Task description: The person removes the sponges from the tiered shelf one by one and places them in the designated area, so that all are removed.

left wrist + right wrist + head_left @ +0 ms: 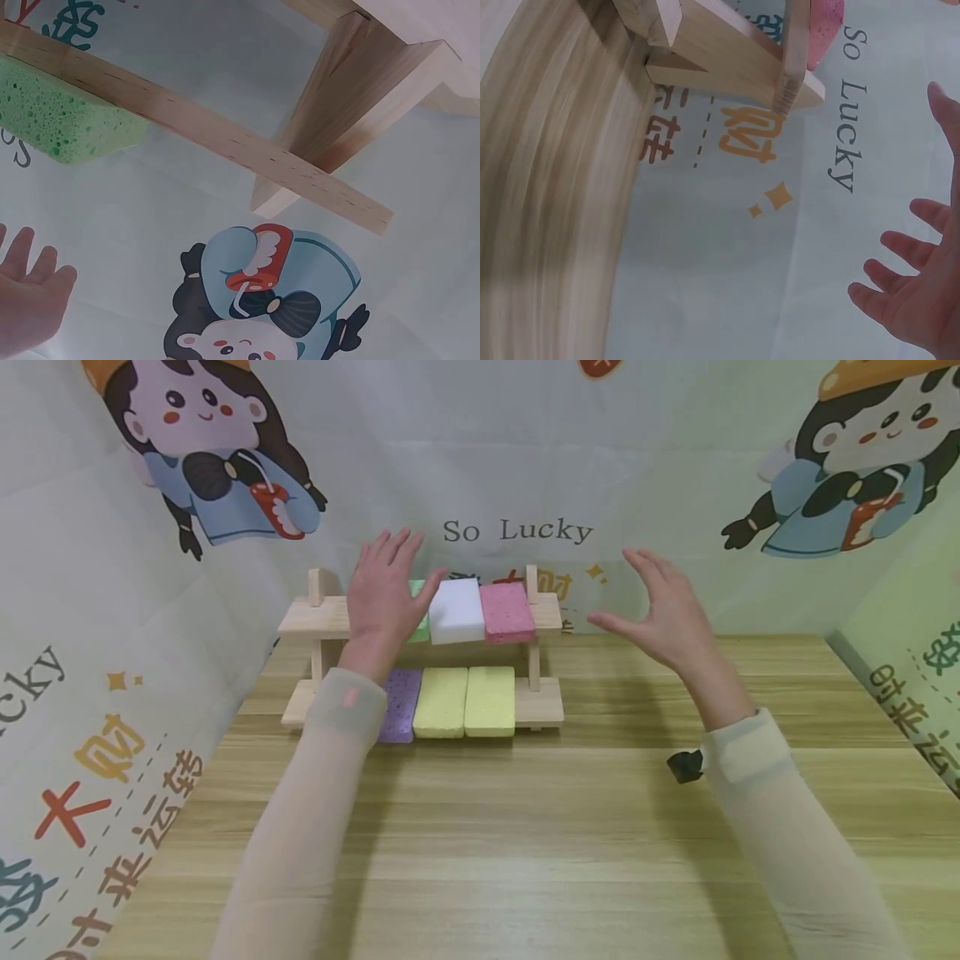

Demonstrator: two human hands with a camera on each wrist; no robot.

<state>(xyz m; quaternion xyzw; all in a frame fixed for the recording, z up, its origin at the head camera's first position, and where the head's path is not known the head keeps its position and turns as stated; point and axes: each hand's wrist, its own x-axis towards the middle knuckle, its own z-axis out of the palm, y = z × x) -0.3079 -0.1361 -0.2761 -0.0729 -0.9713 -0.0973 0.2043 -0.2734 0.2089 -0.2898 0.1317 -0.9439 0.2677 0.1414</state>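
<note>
A two-tier wooden rack [546,700] stands at the back of the table. On its upper shelf lie a green sponge [67,112], partly hidden by my left hand in the head view, a white sponge [457,612] and a pink sponge [508,612]. The lower shelf bears a purple sponge [401,703] and two yellow sponges [440,702]. My left hand [386,593] hovers before the upper shelf's left part with fingers extended, holding nothing. Right of the rack, my right hand [667,610] is raised in the air, thumb apart from the fingers, holding nothing.
The wood-grain table [525,835] spreads in front of the rack. Behind it hangs a pale printed backdrop [480,468] with cartoon figures and lettering, continuing along both sides. A small black object [684,767] shows beside the right cuff.
</note>
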